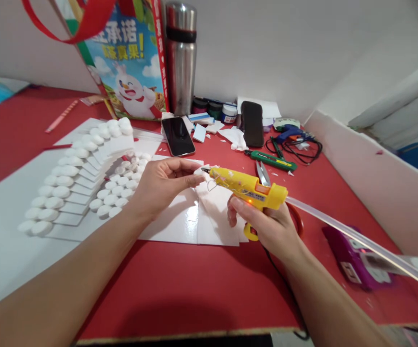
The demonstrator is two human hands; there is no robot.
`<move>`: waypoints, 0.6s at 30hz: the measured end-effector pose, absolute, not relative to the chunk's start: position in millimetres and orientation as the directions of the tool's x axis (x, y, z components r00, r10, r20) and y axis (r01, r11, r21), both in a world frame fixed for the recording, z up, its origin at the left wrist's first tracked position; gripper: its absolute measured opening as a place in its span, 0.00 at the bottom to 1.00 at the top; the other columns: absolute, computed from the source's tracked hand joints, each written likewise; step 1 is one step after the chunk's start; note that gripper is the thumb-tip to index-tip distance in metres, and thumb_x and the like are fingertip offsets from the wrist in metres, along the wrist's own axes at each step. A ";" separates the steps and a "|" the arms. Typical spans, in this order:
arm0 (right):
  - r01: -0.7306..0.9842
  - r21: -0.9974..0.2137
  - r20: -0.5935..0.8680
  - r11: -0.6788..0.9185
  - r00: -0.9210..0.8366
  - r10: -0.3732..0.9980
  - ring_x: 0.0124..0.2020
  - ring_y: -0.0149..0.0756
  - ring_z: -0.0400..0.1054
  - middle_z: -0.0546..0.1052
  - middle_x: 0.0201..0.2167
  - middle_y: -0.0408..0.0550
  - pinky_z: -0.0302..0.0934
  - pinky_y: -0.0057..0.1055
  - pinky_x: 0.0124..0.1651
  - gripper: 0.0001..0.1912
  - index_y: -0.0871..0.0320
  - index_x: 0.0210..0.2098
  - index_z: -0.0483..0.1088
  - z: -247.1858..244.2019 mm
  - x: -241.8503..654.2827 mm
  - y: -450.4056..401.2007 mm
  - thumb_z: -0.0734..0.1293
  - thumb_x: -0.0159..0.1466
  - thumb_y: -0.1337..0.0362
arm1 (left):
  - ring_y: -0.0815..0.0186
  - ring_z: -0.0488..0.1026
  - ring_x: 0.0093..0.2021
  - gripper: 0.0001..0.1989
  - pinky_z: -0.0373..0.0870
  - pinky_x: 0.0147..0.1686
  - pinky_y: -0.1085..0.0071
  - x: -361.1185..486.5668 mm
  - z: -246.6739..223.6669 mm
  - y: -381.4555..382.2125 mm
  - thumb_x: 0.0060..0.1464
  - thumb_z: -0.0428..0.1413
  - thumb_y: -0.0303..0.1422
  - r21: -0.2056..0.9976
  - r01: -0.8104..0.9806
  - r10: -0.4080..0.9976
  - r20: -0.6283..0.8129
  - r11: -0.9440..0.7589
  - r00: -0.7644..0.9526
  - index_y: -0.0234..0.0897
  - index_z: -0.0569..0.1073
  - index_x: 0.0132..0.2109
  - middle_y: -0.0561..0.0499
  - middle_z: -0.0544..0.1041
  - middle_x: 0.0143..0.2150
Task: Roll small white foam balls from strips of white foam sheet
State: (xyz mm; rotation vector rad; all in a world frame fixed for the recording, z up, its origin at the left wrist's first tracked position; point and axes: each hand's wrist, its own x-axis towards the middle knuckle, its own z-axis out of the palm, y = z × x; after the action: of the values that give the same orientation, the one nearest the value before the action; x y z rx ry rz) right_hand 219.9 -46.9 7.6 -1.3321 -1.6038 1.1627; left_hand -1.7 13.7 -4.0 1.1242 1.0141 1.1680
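1. Clock directions run from the middle of the view, over the red tabletop [202,289]. At nine o'clock, a curved row of white card steps [75,198] lies edged on its outer side by a double line of white discs [64,181].
2. Also at nine, inside that curve, sits a tighter cluster of smaller white discs [111,190].
3. Between ten and eleven stands a carrier bag [137,82] printed with a cartoon snowman.
4. Just inside nine o'clock, the left hand [160,185] is partly curled, thumb and fingertips pinched together on a small white piece [201,171] at the centre.
5. Toward eleven lies a smartphone [178,136], screen up; beyond it a steel thermos [182,72] stands upright beside the bag.
6. At six o'clock, glossy white cards [175,217] lie flat beneath the pinched piece.
7. From the centre toward four, the yellow hot-glue gun [240,182] points its nozzle at that piece; whether they touch, I cannot tell. Its orange light glows.
8. At four, the right hand [277,226] is closed around the gun's handle.
9. Near three lies a green utility knife [272,159], with scissors [263,173] partly hidden behind the gun.
10. A clear glue stick [357,242] juts from the gun's rear toward four.
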 end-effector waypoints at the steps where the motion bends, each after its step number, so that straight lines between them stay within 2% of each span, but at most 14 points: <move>1: 0.316 -0.948 -0.013 0.049 -0.191 0.981 0.26 0.33 0.68 0.74 0.25 0.45 0.58 0.30 0.26 0.20 0.58 0.27 0.72 7.8 219.7 -46.9 0.66 0.69 0.51 | 0.67 0.80 0.36 0.17 0.77 0.43 0.70 -1.9 -4.4 13.6 0.41 0.75 0.34 0.985 -0.167 0.991 -0.023 0.045 0.130 0.36 0.85 0.40 0.49 0.85 0.37; 11: 0.307 -0.950 -0.010 0.048 -0.184 0.983 0.26 0.34 0.69 0.74 0.24 0.45 0.59 0.31 0.27 0.21 0.57 0.26 0.72 7.0 220.1 -47.5 0.66 0.69 0.51 | 0.67 0.78 0.32 0.15 0.76 0.41 0.66 1.5 -0.2 16.4 0.39 0.74 0.30 0.921 -0.340 0.980 -0.152 0.188 0.130 0.32 0.84 0.37 0.48 0.83 0.34; 18: 0.281 -0.958 0.001 0.056 -0.192 0.981 0.26 0.32 0.68 0.74 0.24 0.45 0.59 0.30 0.26 0.21 0.58 0.26 0.72 7.2 219.8 -47.5 0.67 0.69 0.51 | 0.72 0.76 0.31 0.12 0.76 0.39 0.71 -0.7 -0.7 17.7 0.42 0.74 0.28 0.862 -0.409 0.948 -0.215 0.298 0.236 0.31 0.84 0.36 0.48 0.83 0.33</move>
State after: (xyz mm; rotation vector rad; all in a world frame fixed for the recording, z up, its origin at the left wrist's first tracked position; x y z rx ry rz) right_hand 219.8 -47.5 7.2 -1.3016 -1.5820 1.1769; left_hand -0.7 17.7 -0.7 0.7698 0.8633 1.0682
